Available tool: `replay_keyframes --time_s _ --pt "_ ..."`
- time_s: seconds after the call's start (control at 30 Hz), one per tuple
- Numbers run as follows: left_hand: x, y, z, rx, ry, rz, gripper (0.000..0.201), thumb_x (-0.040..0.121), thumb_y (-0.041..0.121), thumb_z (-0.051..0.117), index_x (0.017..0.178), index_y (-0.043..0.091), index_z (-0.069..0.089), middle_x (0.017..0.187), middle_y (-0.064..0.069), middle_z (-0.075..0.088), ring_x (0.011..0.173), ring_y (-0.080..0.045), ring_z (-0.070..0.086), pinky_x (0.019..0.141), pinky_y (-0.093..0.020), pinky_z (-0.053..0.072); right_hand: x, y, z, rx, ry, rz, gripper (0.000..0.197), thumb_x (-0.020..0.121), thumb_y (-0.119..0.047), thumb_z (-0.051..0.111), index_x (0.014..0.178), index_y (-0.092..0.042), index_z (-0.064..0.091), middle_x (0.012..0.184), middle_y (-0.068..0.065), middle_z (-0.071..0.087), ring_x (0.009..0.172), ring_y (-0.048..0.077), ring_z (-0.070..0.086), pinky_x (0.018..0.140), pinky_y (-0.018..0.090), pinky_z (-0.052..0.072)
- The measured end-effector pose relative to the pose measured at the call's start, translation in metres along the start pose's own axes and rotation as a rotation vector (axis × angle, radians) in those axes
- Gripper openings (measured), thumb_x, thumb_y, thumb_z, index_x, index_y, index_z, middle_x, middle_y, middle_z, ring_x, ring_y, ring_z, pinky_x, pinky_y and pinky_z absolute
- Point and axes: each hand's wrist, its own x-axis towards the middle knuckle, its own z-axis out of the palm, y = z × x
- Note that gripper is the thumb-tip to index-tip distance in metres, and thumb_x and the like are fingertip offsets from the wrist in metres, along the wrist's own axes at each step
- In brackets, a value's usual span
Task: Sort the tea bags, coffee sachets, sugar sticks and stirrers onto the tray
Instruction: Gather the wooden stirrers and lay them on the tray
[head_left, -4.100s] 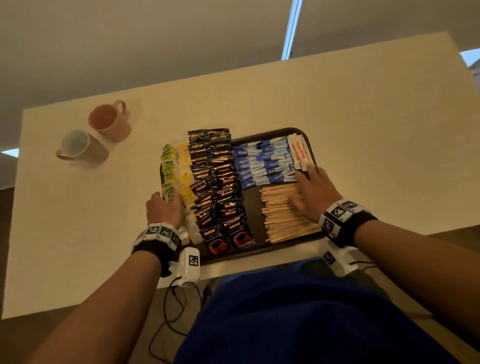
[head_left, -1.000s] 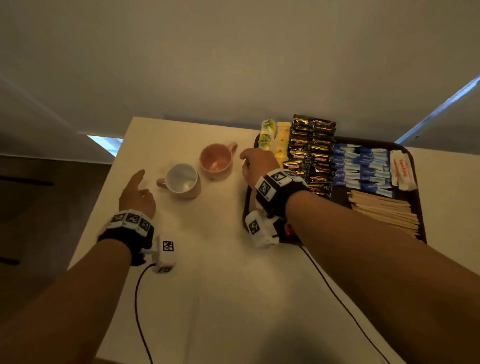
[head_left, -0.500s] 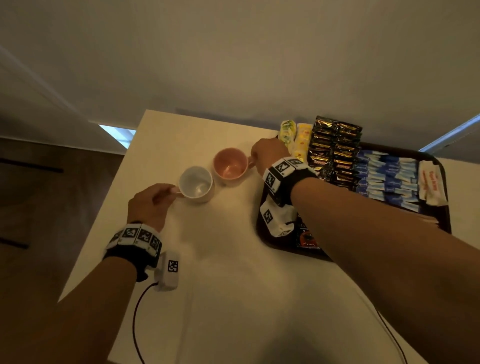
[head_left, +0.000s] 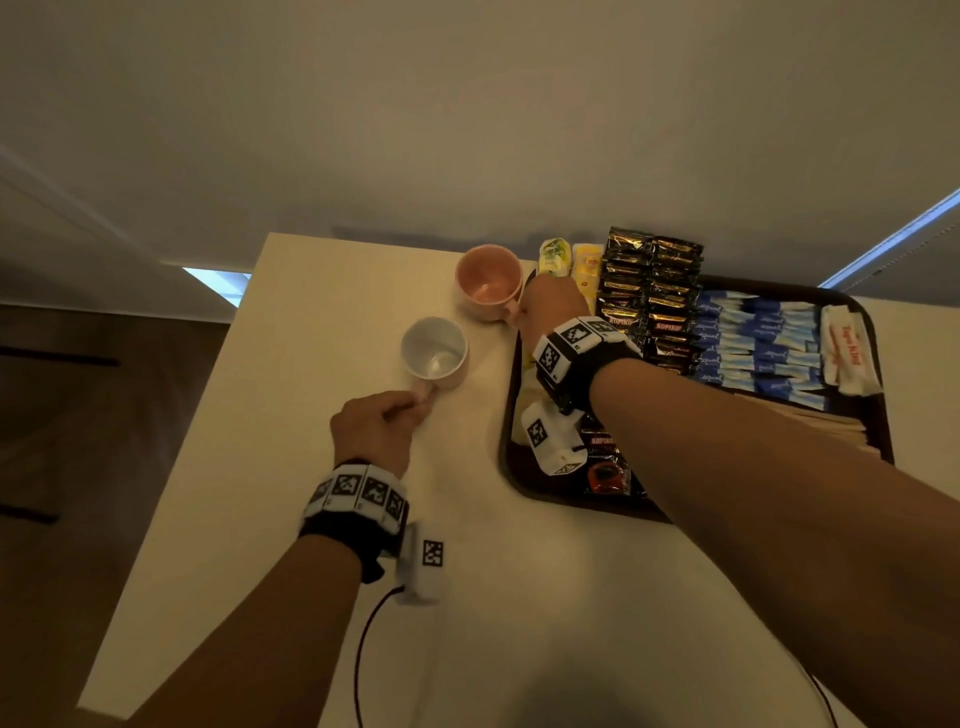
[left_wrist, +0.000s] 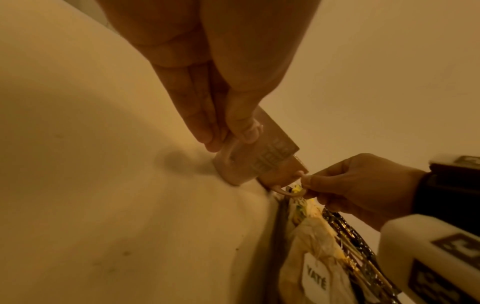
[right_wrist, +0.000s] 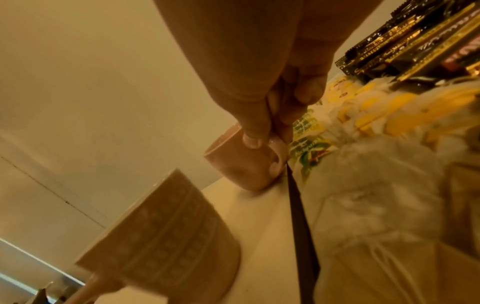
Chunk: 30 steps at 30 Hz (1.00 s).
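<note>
Since half a second ago both cups are sitting farther from the person and closer to the tray, the pink cup (head_left: 488, 275) now just beside the tray's far left corner. The left hand (head_left: 376, 428) is still pinching the handle of the white-lined cup (head_left: 435, 349) between thumb and fingers, as the left wrist view shows. The right hand (head_left: 550, 304) is gripping the pink cup's handle, thumb on top and fingers curled through the loop in the right wrist view. Both cups are standing upright on the pale table (head_left: 291, 415), the pink one beyond and to the right of the other.

The dark tray (head_left: 511, 457) is lying to the right of the cups, already filled in rows: tea bags (head_left: 555, 253) along its left edge, black coffee sachets (head_left: 652, 291) next, then blue sugar sticks (head_left: 753, 343) with white sugar sachets (head_left: 849, 353) at the far right. The wooden stirrers (head_left: 831, 423) are showing only as a strip on the near right, since the right forearm is crossing over the tray and hiding most of them along with the near part of the coffee rows. Marker bands are wrapping both wrists, and a cable is trailing from the left one over the near table edge.
</note>
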Motion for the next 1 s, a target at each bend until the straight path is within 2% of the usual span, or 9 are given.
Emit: replay_keyframes --time_s 0.13,0.43,0.5,0.57,0.63,0.7,0.83,0.93,1.0 --pt "0.012 0.023 0.017 -0.066 -0.018 -0.024 0.016 0.076 0.014 0.085 0.091 0.011 0.080 0.076 -0.002 0.073 0.078 -0.020 0.072 0.089 -0.035 0.057 0.007 0.004 0.000 0.033 -0.018 -0.006 0.021 0.094 -0.024 0.060 0.097 -0.006 0.069 0.101 0.014 0.066 0.094 0.029 0.063 0.070 0.029 0.043" --pt "0.013 0.041 0.035 -0.064 -0.062 -0.029 0.018 0.076 0.015 0.085 0.093 0.013 0.080 0.076 -0.001 0.074 0.074 -0.016 0.070 0.087 -0.031 0.058 0.017 0.006 -0.008 0.077 -0.019 -0.017 0.018 0.093 -0.020 0.059 0.096 -0.005 0.070 0.084 0.009 0.053 0.080 0.024 0.055 0.070 0.029 0.042" --pt "0.013 0.044 0.039 -0.055 -0.073 -0.018 0.018 0.076 0.015 0.085 0.094 0.014 0.080 0.076 0.000 0.074 0.075 -0.016 0.069 0.088 -0.031 0.057 0.017 0.007 -0.009 0.061 -0.020 -0.020 0.018 0.095 -0.018 0.055 0.085 -0.007 0.066 0.076 0.005 0.051 0.076 0.021 0.051 0.067 0.027 0.040" --pt "0.012 0.047 0.043 -0.050 -0.080 -0.015 0.018 0.077 0.016 0.084 0.094 0.014 0.080 0.073 0.002 0.072 0.074 -0.014 0.068 0.087 -0.029 0.056 0.017 0.008 -0.010 0.054 -0.014 -0.028 0.031 0.096 -0.017 0.052 0.066 -0.012 0.052 0.064 0.001 0.043 0.064 0.019 0.046 0.059 0.025 0.036" --pt "0.010 0.048 0.046 -0.043 -0.092 -0.009 0.018 0.077 0.017 0.084 0.094 0.014 0.080 0.072 0.004 0.070 0.071 -0.011 0.066 0.081 -0.022 0.055 0.017 0.010 -0.010 0.080 -0.008 -0.033 0.040 0.096 -0.019 0.052 0.057 -0.017 0.044 0.061 -0.001 0.040 0.054 0.012 0.038 0.051 0.023 0.030" --pt "0.007 0.048 0.047 -0.028 -0.110 0.003 0.018 0.077 0.018 0.084 0.095 0.015 0.080 0.071 0.006 0.069 0.066 -0.004 0.063 0.072 -0.012 0.050 0.017 0.010 -0.010 0.112 -0.012 -0.043 0.041 0.096 -0.022 0.054 0.056 -0.019 0.043 0.060 -0.001 0.041 0.053 0.009 0.037 0.049 0.023 0.028" --pt "0.001 0.045 0.051 -0.018 -0.140 0.014 0.019 0.076 0.020 0.085 0.094 0.018 0.080 0.071 0.009 0.069 0.068 -0.003 0.063 0.080 -0.022 0.052 0.017 0.011 -0.008 0.104 -0.011 -0.045 0.034 0.094 -0.025 0.055 0.063 -0.015 0.050 0.065 0.001 0.047 0.054 0.011 0.039 0.054 0.022 0.034" --pt "-0.003 0.044 0.053 -0.018 -0.150 0.036 0.019 0.078 0.021 0.083 0.096 0.018 0.080 0.081 0.004 0.075 0.071 -0.003 0.064 0.081 -0.021 0.051 0.017 0.012 -0.008 0.089 -0.022 -0.037 0.032 0.094 -0.024 0.057 0.064 -0.016 0.050 0.064 0.000 0.046 0.054 0.011 0.040 0.054 0.023 0.035" --pt "-0.005 0.044 0.054 -0.007 -0.147 0.051 0.018 0.080 0.022 0.082 0.097 0.017 0.080 0.086 0.001 0.076 0.070 -0.002 0.062 0.077 -0.017 0.048 0.016 0.012 -0.010 0.086 -0.023 -0.025 0.025 0.094 -0.023 0.057 0.072 -0.013 0.057 0.067 0.001 0.049 0.061 0.016 0.047 0.062 0.026 0.040"
